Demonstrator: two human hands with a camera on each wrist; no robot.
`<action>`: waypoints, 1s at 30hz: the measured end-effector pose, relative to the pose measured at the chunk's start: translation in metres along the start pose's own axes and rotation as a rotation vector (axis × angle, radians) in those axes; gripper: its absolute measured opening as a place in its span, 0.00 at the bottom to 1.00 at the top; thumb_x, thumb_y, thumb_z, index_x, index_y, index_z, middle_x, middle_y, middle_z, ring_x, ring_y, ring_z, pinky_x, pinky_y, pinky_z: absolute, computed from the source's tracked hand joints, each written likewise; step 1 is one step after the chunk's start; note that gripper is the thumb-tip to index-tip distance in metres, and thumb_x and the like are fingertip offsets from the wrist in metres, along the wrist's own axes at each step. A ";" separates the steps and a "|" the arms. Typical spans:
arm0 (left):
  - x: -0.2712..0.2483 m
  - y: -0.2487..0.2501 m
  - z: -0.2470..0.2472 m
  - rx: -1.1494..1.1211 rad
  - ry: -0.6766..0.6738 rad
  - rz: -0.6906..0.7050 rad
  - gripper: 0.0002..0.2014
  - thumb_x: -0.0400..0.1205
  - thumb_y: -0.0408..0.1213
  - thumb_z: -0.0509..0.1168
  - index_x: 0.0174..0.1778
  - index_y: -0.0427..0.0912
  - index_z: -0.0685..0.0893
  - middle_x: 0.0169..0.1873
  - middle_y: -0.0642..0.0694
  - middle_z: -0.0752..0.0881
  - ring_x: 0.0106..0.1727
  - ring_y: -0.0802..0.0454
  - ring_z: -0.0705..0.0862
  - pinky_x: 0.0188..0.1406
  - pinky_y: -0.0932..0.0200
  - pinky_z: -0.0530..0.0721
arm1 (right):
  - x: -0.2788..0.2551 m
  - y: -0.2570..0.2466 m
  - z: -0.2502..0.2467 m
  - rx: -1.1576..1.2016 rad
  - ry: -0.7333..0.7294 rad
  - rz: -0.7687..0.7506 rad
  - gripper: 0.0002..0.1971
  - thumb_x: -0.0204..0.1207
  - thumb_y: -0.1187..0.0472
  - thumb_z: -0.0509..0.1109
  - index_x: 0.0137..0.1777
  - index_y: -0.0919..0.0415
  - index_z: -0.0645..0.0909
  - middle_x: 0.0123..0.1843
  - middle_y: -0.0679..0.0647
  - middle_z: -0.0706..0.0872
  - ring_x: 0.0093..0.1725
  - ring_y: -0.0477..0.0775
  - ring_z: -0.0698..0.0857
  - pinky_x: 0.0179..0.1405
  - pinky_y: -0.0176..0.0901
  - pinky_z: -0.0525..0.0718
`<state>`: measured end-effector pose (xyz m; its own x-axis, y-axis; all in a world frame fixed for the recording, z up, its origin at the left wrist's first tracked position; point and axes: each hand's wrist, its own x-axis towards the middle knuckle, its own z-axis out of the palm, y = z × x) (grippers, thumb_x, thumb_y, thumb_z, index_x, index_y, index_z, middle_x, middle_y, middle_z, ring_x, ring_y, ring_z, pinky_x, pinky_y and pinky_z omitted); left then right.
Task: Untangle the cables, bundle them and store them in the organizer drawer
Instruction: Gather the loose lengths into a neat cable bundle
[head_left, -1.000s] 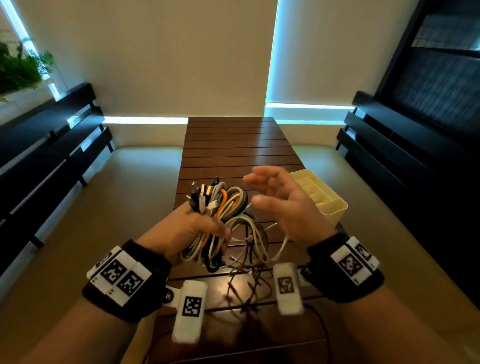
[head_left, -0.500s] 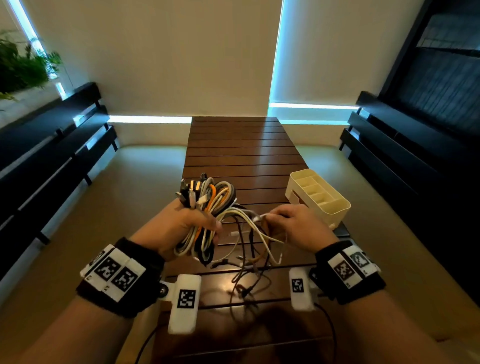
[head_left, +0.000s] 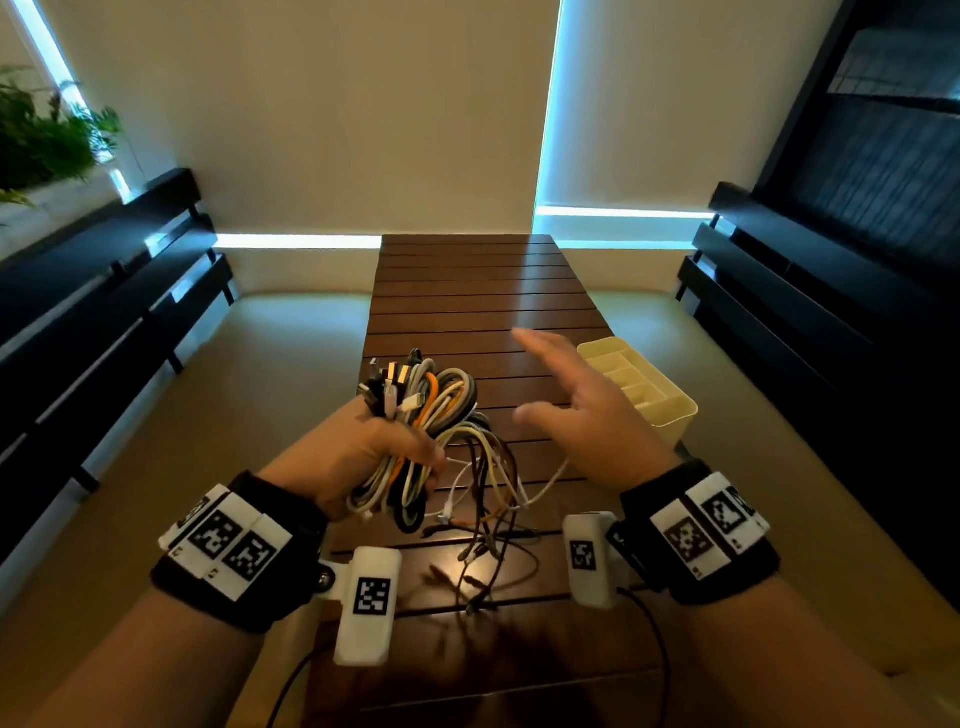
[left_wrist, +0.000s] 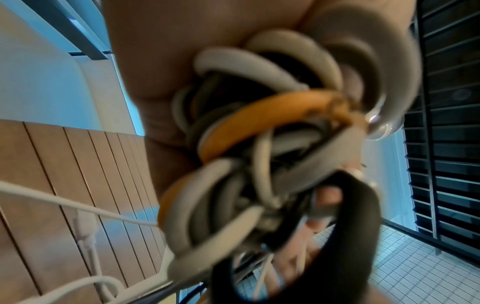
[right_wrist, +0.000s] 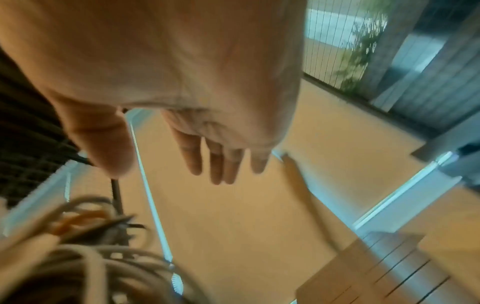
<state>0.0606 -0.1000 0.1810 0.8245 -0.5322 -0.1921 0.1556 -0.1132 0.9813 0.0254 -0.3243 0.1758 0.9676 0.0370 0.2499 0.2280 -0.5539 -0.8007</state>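
1. Left hand (head_left: 358, 457) clenched round a thick coil of cables (head_left: 421, 415), held up above the near half of the slatted wooden table (head_left: 483, 291)
2. Cables white, grey, black and one orange (left_wrist: 259, 115); plug ends bunched together at the top of the coil, sticking up past the knuckles
3. Loose strands (head_left: 493, 499) of white, cream and dark cable hanging from the bundle's right side, trailing down onto the table in a tangle between the two wrists
4. Close on the left wrist view: loops packed against the palm (left_wrist: 197, 41), blurred; a thin white lead (left_wrist: 85, 230) running off to the left over the table slats
5. Right hand (head_left: 587, 410) released, fingers spread and nearly straight, palm turned leftward, holding nothing; raised in the air to the right of the coil and apart from it
6. Right wrist view: same hand (right_wrist: 202, 98) with fingers (right_wrist: 218, 164) extended and free, cable bundle (right_wrist: 98, 257) blurred at lower left
7. Cream organizer (head_left: 644, 384) with divided compartments standing on the table's right edge, just beyond the right hand; contents of its compartments not clear enough to tell
8. Dark slatted benches (head_left: 109, 291) along both sides; green plant (head_left: 47, 135) at upper left
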 end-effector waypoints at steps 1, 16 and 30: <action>0.000 0.000 0.001 0.003 -0.022 0.000 0.06 0.65 0.27 0.74 0.37 0.34 0.88 0.31 0.33 0.87 0.30 0.41 0.87 0.30 0.54 0.86 | 0.000 -0.005 0.006 0.126 -0.073 -0.038 0.42 0.70 0.48 0.75 0.84 0.42 0.62 0.81 0.38 0.70 0.79 0.36 0.67 0.80 0.46 0.67; -0.002 -0.016 -0.013 -0.414 0.097 0.042 0.04 0.65 0.34 0.69 0.29 0.38 0.88 0.29 0.41 0.84 0.31 0.47 0.85 0.33 0.58 0.87 | -0.021 0.025 0.052 0.461 -0.114 0.214 0.04 0.81 0.51 0.71 0.46 0.48 0.82 0.31 0.44 0.78 0.31 0.48 0.77 0.36 0.46 0.81; -0.001 -0.045 0.051 -0.478 0.089 0.068 0.23 0.68 0.34 0.77 0.57 0.28 0.85 0.47 0.26 0.86 0.43 0.35 0.88 0.49 0.37 0.86 | -0.022 -0.008 0.064 0.515 0.206 0.308 0.27 0.87 0.36 0.46 0.58 0.48 0.86 0.52 0.49 0.92 0.53 0.43 0.90 0.56 0.43 0.86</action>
<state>0.0252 -0.1373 0.1365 0.8815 -0.4491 -0.1459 0.3147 0.3285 0.8905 0.0097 -0.2677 0.1422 0.9681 -0.2493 0.0249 0.0152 -0.0406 -0.9991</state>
